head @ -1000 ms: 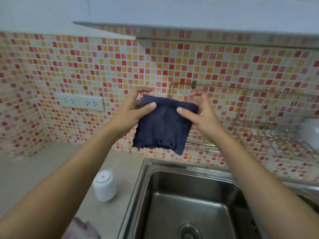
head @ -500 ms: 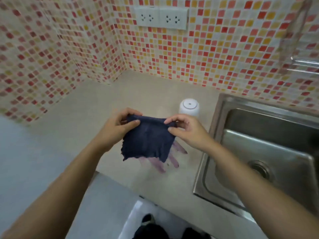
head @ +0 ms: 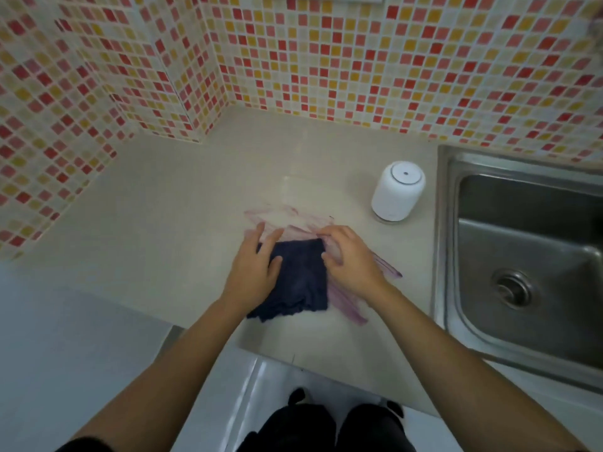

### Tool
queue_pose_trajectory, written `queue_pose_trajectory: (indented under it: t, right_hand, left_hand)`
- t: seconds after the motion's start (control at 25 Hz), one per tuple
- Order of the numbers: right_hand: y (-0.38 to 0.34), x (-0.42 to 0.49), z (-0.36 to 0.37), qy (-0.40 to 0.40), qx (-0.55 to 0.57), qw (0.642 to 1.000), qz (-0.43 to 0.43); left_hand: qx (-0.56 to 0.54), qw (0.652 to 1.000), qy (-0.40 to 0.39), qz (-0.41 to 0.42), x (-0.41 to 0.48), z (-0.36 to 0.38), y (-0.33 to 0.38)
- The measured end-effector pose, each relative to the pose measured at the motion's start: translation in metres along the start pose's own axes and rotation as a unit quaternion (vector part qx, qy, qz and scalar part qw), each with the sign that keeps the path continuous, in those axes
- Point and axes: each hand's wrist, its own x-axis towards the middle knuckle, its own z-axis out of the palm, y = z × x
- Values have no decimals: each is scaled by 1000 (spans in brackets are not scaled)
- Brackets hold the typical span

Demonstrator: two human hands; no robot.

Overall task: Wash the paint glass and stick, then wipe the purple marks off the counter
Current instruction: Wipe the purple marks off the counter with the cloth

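Hands on dark blue cloth (head: 301, 278): left hand (head: 256, 272) flat, fingers spread over its left edge; right hand (head: 350, 259) loosely curled at top right corner, pinch unclear. Cloth lies on counter (head: 169, 223) over purple marks (head: 346, 301), left of sink (head: 522, 265); white canister (head: 398, 191) behind cloth, beside sink rim

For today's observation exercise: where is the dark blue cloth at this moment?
In the head view, the dark blue cloth lies flat on the counter over the purple marks, between both hands, left of the sink.
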Motion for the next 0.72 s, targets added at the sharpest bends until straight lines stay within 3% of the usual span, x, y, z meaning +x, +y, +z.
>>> queue_pose_trajectory:
  t: [0.08, 0.2, 0.32, 0.48, 0.6, 0.72]
  right_hand:
    - [21, -28, -10, 112, -30, 993, 34]
    - [70, -69, -25, 203, -186, 951, 138]
    - [101, -86, -32, 155, -231, 928, 249]
    - [109, -86, -28, 125, -233, 928, 262]
    - [110, -86, -27, 121, -235, 929, 260]
    - [108, -87, -28, 108, -243, 929, 256]
  left_hand:
    - [42, 995, -26, 91, -6, 15, 8]
    - [128, 978, -143, 78, -2, 42, 12]
    - [171, 973, -147, 58, 19, 60, 13]
    - [153, 982, -104, 23, 105, 66, 16]
    - [139, 982, -125, -6, 175, 72, 24]
    - [135, 984, -112, 19, 166, 73, 26]
